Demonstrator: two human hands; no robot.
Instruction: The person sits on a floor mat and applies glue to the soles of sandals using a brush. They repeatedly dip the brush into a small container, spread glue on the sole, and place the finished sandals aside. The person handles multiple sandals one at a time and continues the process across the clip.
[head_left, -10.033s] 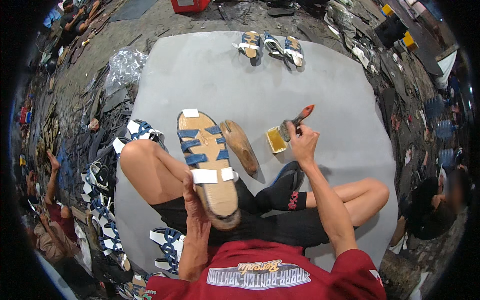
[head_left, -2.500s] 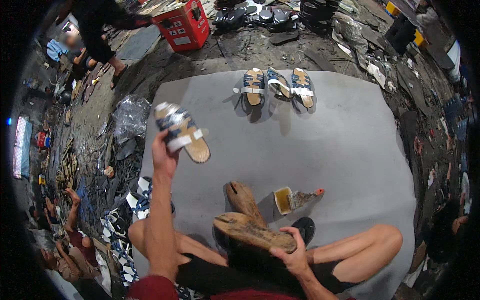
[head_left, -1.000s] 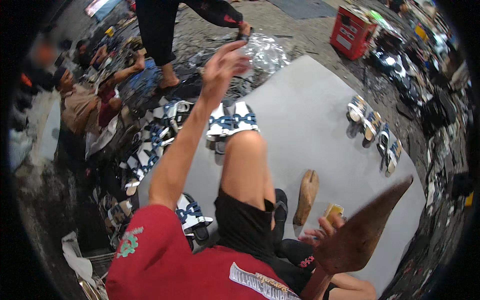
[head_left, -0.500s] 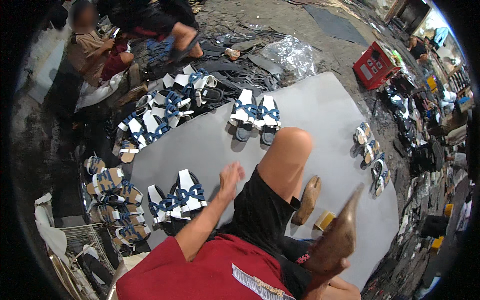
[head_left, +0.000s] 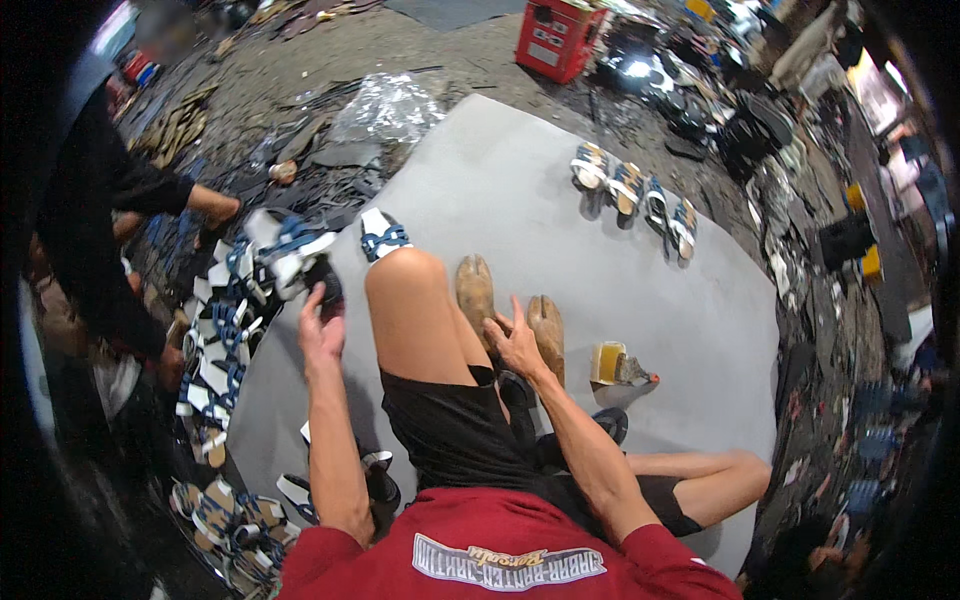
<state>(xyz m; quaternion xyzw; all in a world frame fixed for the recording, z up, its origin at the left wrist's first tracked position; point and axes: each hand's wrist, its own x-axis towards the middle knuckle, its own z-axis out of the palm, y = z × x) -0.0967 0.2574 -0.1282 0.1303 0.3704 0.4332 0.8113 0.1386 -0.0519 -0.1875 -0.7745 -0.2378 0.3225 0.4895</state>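
My left hand (head_left: 322, 335) is raised at the left of my knee, its fingertips against the dark sole of a white sandal with blue straps (head_left: 292, 250). The sandal is blurred and off the sheet; the grip seems to be at one end. Another such sandal (head_left: 384, 236) stands on the grey sheet (head_left: 500, 160), partly behind my knee. Between my legs, my right hand (head_left: 515, 348) touches a brown shoe last (head_left: 475, 288) with its fingers spread. A second brown last (head_left: 546, 330) lies beside it, just right of that hand.
A yellow block (head_left: 607, 362) and a small red-tipped object (head_left: 636, 372) lie right of the lasts. Several small sandals (head_left: 626, 188) line the far right edge. Sandals are heaped (head_left: 215, 350) at left, near another person (head_left: 95, 230). A red box (head_left: 556, 38) stands beyond.
My view has swung right. My right hand has set the last down on the sheet beside the other one. My left hand, empty before, has reached the sandal, which has left the sheet.
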